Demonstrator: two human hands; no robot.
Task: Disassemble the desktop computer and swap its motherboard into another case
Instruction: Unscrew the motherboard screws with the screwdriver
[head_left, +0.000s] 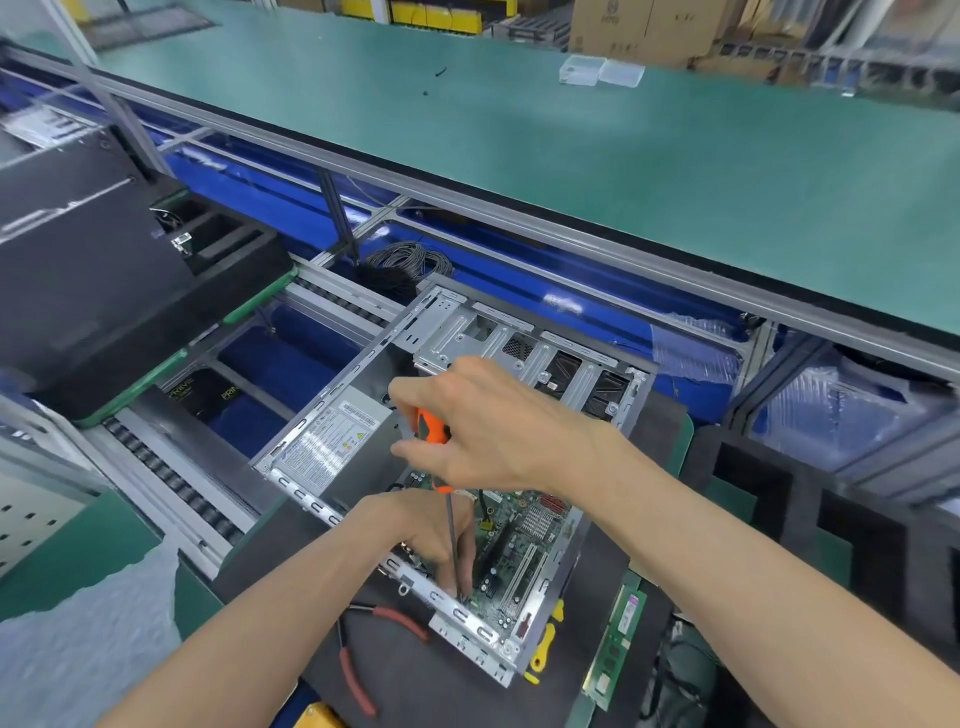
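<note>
An open silver computer case (291, 457) lies on its side on a dark mat. The green motherboard (524, 540) sits in its near half and the power supply (332, 441) in its left part. My right hand (483, 431) grips the orange handle of a screwdriver (434, 426) from above; the shaft runs down to the board's near edge. My left hand (415, 535) reaches into the case, fingers curled round the shaft near its tip.
Red-handled pliers (358, 670) lie on the mat in front of the case. A green memory stick (618, 644) and a yellow tool (543, 644) lie to its right. A black case (104, 270) stands at the left. A coil of black cable (405, 265) lies behind.
</note>
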